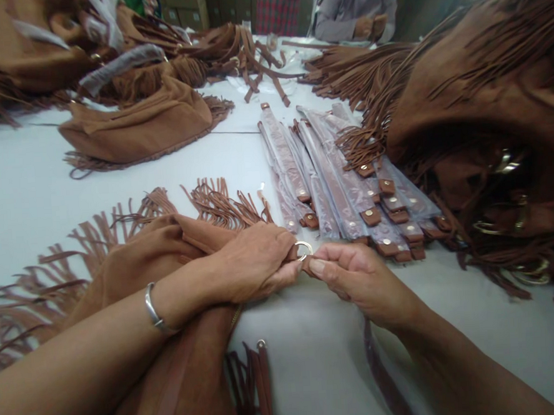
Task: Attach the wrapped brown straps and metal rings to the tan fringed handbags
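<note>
A brown suede bag with fringe lies in front of me, under my left forearm. My left hand is closed at the bag's end, pinching a tab beside a gold metal ring. On the ring's other side, my right hand pinches the brown end of a strap that meets the ring. The strap, wrapped in clear plastic, hangs below my right hand toward the front. A fringe tassel with a metal stud lies by the bag's near side.
Several plastic-wrapped straps lie in a pile beyond my hands. Piled fringed bags rise at the right. Another brown bag sits at the back left of the white table. Across it, a person in a grey top is at work.
</note>
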Demonstrator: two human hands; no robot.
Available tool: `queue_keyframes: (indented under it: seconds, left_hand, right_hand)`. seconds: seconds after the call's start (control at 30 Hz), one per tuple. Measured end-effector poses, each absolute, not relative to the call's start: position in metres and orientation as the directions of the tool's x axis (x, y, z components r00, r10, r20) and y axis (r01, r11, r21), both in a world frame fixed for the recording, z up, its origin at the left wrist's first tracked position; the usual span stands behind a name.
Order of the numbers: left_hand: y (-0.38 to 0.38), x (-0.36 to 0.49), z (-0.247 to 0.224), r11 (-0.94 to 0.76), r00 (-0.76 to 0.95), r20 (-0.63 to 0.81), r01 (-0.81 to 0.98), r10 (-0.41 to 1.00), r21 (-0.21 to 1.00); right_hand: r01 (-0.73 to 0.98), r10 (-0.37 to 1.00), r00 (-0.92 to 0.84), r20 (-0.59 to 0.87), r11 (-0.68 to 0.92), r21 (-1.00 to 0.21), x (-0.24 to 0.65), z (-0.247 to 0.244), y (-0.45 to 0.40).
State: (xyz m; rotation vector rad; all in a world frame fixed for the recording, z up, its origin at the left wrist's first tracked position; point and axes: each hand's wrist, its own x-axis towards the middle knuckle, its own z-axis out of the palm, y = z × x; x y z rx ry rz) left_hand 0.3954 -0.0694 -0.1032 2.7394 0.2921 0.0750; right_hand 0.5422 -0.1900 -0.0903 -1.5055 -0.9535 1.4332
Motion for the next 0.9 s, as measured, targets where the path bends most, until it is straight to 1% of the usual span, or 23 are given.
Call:
queue_keyframes:
  seconds: [0.07,0.13,0.2,0.3,0.37,0.43,0.5,0.53,0.57,0.6,0.63,0.67,0.7,0.73,0.77,0.8,0.83,0.9]
  left_hand:
    - [-0.071,0.396,-0.104,-0.936,0.983,0.024,0.165,0.182,0.309]
    - [-0.072,0.396,-0.104,-0.957,0.99,0.033,0.122,0.135,0.264]
    - [-0.073,0.395,-0.103,-0.963,0.995,0.034,0.082,0.094,0.256]
    - [-0.074,0.393,-0.102,-0.964,0.997,0.048,0.044,0.058,0.263]
    - [-0.075,0.393,-0.102,-0.964,0.997,0.064,0.032,0.051,0.264]
    - [-0.075,0.393,-0.104,-0.961,0.994,0.075,0.061,0.084,0.269]
    - [-0.075,0.394,-0.106,-0.95,0.987,0.065,0.12,0.145,0.289]
    - [-0.075,0.394,-0.106,-0.943,0.983,0.056,0.148,0.172,0.299]
    - [-0.074,0.395,-0.106,-0.936,0.981,0.045,0.166,0.189,0.31]
    - [-0.074,0.395,-0.106,-0.931,0.98,0.036,0.173,0.195,0.321]
    - [-0.074,0.395,-0.105,-0.928,0.981,0.029,0.174,0.193,0.329]
    - [-0.074,0.395,-0.104,-0.928,0.982,0.024,0.17,0.188,0.333]
    - [-0.074,0.395,-0.102,-0.929,0.984,0.02,0.162,0.179,0.332]
    - [-0.074,0.395,-0.101,-0.933,0.986,0.014,0.15,0.164,0.327]
    - [-0.074,0.395,-0.1,-0.938,0.989,0.008,0.137,0.147,0.318]
    - [-0.074,0.395,-0.1,-0.944,0.992,0.003,0.121,0.128,0.308]
    - [-0.074,0.395,-0.1,-0.949,0.994,0.0,0.105,0.11,0.297]
    - [-0.073,0.395,-0.102,-0.96,0.997,0.006,0.076,0.08,0.269]
  right_hand:
    - [-0.124,0.901,0.036,-0.432,-0.425,-0.897,0.542,-0.091,-0.191]
    - [-0.243,0.877,0.0,-0.481,-0.467,-0.85,0.541,-0.094,-0.191]
    - [-0.316,0.867,-0.027,-0.498,-0.48,-0.818,0.542,-0.097,-0.19]
    - [-0.34,0.875,-0.063,-0.48,-0.471,-0.814,0.546,-0.101,-0.188]
    - [-0.273,0.887,-0.078,-0.455,-0.458,-0.846,0.551,-0.101,-0.187]
    - [-0.118,0.917,-0.058,-0.395,-0.399,-0.909,0.555,-0.098,-0.187]
    - [0.144,0.963,-0.044,-0.268,-0.259,-0.955,0.558,-0.092,-0.189]
    - [0.307,0.981,-0.049,-0.189,-0.165,-0.937,0.558,-0.09,-0.192]
    - [0.476,0.992,-0.063,-0.107,-0.065,-0.877,0.558,-0.088,-0.194]
    - [0.639,0.996,-0.079,-0.033,0.025,-0.768,0.557,-0.087,-0.197]
    - [0.779,0.995,-0.094,0.031,0.093,-0.62,0.555,-0.087,-0.199]
    - [0.881,0.991,-0.108,0.079,0.132,-0.454,0.553,-0.088,-0.202]
    - [0.942,0.986,-0.123,0.113,0.152,-0.299,0.551,-0.089,-0.204]
    - [0.971,0.98,-0.147,0.131,0.168,-0.171,0.549,-0.091,-0.205]
    - [0.981,0.976,-0.168,0.14,0.18,-0.076,0.547,-0.093,-0.205]
    - [0.981,0.972,-0.188,0.143,0.192,-0.015,0.545,-0.095,-0.205]
    - [0.978,0.967,-0.209,0.147,0.208,0.019,0.544,-0.096,-0.205]
    - [0.972,0.961,-0.237,0.143,0.233,0.042,0.543,-0.094,-0.202]
